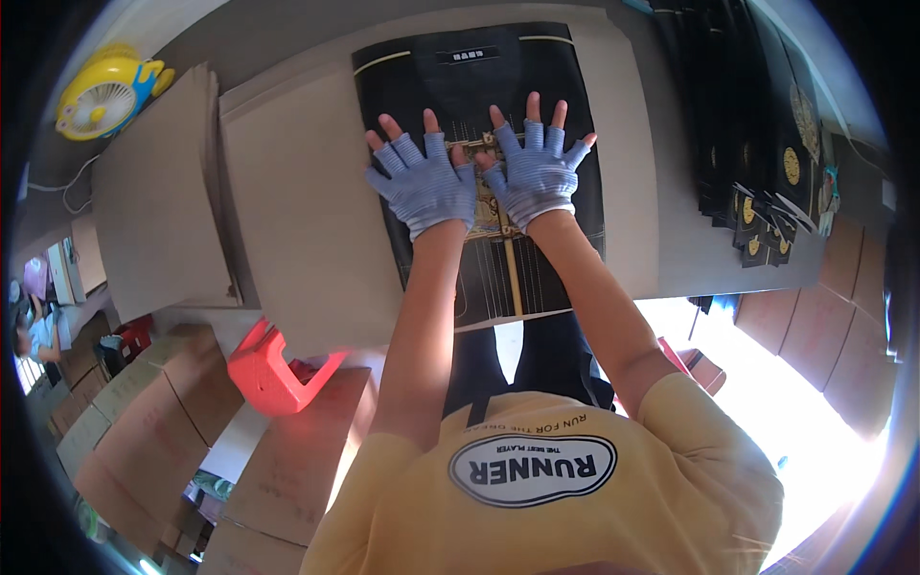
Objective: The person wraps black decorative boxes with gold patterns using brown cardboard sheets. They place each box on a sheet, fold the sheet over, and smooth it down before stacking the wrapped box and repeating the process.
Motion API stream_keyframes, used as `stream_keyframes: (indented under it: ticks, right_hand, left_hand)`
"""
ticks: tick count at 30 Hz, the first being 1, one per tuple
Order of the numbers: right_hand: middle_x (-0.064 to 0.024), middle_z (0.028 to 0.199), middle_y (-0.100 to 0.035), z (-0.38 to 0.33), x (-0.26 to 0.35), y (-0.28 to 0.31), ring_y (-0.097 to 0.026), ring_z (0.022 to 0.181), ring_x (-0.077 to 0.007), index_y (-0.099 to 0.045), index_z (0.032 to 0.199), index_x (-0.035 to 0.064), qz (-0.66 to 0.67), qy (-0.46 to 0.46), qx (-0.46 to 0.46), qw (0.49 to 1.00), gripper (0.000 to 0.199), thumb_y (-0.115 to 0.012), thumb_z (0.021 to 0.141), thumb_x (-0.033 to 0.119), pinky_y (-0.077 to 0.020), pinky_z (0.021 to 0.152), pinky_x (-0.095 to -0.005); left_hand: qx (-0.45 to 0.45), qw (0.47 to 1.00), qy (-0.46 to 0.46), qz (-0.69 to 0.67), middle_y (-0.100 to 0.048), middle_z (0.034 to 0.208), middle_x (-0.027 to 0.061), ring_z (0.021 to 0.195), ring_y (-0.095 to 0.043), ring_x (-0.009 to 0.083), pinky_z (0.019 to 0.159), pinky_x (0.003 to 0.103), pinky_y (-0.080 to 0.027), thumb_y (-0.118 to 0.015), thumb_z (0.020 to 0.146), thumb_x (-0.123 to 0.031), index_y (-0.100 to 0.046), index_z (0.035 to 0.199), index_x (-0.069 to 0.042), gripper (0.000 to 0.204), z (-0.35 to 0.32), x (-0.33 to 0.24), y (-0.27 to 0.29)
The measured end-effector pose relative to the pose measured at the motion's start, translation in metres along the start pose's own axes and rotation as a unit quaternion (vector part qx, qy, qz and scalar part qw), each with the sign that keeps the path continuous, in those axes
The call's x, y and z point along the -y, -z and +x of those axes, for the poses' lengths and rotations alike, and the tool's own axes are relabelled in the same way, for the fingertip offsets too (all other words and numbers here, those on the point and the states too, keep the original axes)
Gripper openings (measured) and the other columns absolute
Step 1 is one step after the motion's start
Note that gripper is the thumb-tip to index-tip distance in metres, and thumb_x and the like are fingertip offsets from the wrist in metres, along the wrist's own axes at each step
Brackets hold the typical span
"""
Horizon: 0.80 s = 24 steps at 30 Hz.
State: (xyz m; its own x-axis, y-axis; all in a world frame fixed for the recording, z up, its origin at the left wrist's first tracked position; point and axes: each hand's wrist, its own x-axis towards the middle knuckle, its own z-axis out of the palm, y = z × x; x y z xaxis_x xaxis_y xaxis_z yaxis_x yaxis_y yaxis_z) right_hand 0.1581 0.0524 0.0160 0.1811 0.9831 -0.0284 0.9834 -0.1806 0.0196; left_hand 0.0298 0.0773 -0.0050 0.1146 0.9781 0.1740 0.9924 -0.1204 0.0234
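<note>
A flat black piece (479, 81) with gold bands, gold artwork and thin lines lies on brown cardboard in front of me. Whether it is a folded bag or a single sheet, I cannot tell. My left hand (426, 187), in a blue-grey fingerless glove, rests flat on its left half with the fingers spread. Beside it my right hand (537, 172), gloved the same way, presses flat on the other half, fingers also spread. The thumbs nearly meet over the gold artwork and hide part of it. Neither hand holds anything.
Cardboard sheets (158, 201) are stacked at the left of the table, with a yellow fan (101, 101) behind. More black gold-printed pieces (738, 115) lie in a pile at the right. A red plastic stool (264, 369) and cardboard boxes (144, 431) stand below left. Another person (48, 326) is far left.
</note>
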Motion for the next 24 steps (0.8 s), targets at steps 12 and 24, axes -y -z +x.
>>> stream_keyframes:
  ticks: [12,24]
  right_hand:
    - [-0.0247,0.152,-0.026,-0.002,-0.003,-0.003,-0.018,0.140,-0.0515,-0.048,0.140,0.0198,0.068,0.032,-0.090,0.993,0.061,-0.053,0.088,0.051,-0.0121,0.100,-0.0783]
    - [-0.0238,0.149,-0.032,-0.005,0.000,-0.013,-0.021,0.139,-0.0502,-0.047,0.142,0.0234,0.018,0.044,-0.102,0.994,0.060,-0.051,0.089,0.052,-0.0117,0.102,-0.0777]
  left_hand:
    - [-0.089,0.993,-0.051,-0.053,-0.036,0.145,0.0303,0.132,-0.032,0.0519,0.100,0.064,-0.027,-0.056,0.086,-0.036,-0.056,0.132,-0.020,0.049,0.002,0.005,-0.010]
    - [-0.075,0.995,-0.040,0.046,-0.038,0.146,0.0230,0.135,-0.035,0.0416,0.106,0.054,-0.030,-0.050,0.089,-0.032,-0.054,0.135,-0.018,0.048,0.003,-0.002,-0.003]
